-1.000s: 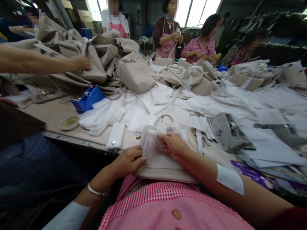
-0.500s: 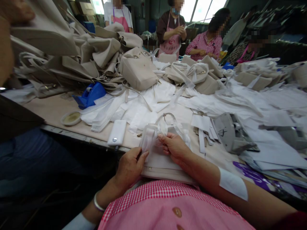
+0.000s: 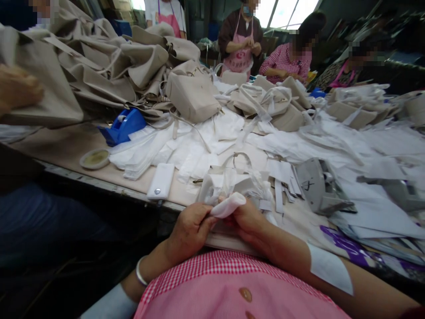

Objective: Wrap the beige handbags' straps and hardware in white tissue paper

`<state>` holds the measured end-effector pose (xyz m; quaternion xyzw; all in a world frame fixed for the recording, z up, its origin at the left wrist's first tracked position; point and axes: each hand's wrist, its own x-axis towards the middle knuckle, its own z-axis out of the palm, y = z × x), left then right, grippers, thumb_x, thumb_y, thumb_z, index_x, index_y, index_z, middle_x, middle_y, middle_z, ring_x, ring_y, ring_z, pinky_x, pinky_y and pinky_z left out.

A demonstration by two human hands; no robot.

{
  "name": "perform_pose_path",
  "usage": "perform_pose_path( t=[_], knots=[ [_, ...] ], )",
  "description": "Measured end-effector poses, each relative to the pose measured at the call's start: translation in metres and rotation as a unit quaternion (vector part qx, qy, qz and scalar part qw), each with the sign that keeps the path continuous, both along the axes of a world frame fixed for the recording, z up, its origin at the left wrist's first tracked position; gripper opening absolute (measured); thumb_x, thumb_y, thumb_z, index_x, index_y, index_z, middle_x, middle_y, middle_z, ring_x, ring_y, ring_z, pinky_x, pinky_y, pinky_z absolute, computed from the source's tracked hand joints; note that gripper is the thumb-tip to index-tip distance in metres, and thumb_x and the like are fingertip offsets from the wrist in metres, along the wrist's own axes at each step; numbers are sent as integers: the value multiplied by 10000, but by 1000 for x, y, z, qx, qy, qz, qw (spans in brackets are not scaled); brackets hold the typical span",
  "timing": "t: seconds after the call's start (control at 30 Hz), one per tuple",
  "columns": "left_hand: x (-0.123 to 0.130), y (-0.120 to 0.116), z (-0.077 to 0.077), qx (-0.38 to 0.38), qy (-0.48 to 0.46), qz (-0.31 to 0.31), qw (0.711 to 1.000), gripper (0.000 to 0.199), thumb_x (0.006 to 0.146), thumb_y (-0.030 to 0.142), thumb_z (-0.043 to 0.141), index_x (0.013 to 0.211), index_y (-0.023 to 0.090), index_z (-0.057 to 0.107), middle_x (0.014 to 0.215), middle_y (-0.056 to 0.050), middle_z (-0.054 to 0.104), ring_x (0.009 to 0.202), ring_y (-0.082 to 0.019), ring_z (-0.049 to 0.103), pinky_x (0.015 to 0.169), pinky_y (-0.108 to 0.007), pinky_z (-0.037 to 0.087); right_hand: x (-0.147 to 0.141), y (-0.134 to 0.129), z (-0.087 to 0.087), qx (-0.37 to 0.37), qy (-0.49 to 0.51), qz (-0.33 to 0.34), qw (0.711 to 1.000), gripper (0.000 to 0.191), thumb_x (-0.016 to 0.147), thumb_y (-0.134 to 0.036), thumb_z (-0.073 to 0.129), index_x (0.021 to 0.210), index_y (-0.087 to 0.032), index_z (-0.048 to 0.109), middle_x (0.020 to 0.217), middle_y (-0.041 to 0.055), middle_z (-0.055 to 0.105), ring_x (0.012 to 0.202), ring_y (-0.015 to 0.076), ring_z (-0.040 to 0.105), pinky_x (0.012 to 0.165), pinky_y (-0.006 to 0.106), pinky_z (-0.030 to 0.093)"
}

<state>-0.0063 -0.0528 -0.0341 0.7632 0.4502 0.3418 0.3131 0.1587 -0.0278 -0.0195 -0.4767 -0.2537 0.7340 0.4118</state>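
Observation:
A beige handbag (image 3: 215, 239) rests at the table's near edge, against my apron, with its thin handle arching up behind my hands. My left hand (image 3: 191, 226) pinches one end of a folded strip of white wrapping (image 3: 229, 206) between thumb and fingers. At the strip's other side, my right hand (image 3: 247, 221) is closed on it too, its fingertips partly hidden behind the wrapping. More clear and white wrapping bunches around the bag's top. A small brass-coloured clasp (image 3: 198, 181) shows just beyond the bag.
A white phone-like case (image 3: 161, 181), a round dish (image 3: 94, 159) and a blue tape dispenser (image 3: 123, 126) lie to the left. A grey tape dispenser (image 3: 320, 186) stands right, beside paper strips. Handbags (image 3: 192, 95) pile up behind; a co-worker's hand (image 3: 20, 88) holds one at far left.
Both hands have come closer together, and the white strip that lay against the bag is now lifted and folded between them. The co-worker's bag at left has moved lower.

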Motion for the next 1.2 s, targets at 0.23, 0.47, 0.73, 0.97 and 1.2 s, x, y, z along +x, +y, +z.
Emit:
perform_pose_path(
  t=[0.23,0.47,0.73,0.97,1.2],
  knots=[
    [0,7,-2,-162,-22,63,984,479,840,309,636,1282,164,520,751,21,675,658,-148,605,661,-260,473,2,-3,-9,36,-58,38,997,102,647,-210,647,617,-181,555,451,-61,443,400,73,347,388,206,255],
    [-4,20,6,-213,29,-34,976,226,859,273,550,1043,224,672,913,-13,732,841,-203,649,753,-284,477,16,-6,-10,80,-62,110,989,81,741,-226,624,680,-174,611,529,-30,511,487,92,421,476,220,330],
    [5,14,9,-174,77,-28,981,216,924,346,466,917,209,634,845,-31,703,763,-187,619,657,-262,432,17,-7,0,78,-103,111,985,291,709,-401,763,820,-152,663,598,-20,563,498,90,443,468,224,334],
    [1,13,14,-200,51,-60,977,307,879,454,538,1000,199,658,839,-24,694,745,-185,612,654,-267,450,11,-9,-9,29,-99,54,993,386,688,-475,781,828,-145,637,496,-58,484,404,62,365,405,215,258],
    [7,15,15,-276,-8,-37,960,364,911,469,500,1035,172,669,843,-32,705,734,-178,609,606,-250,450,7,-9,-1,25,-97,42,994,370,670,-480,772,754,-162,604,441,-77,424,386,60,328,393,215,237]
  ],
)
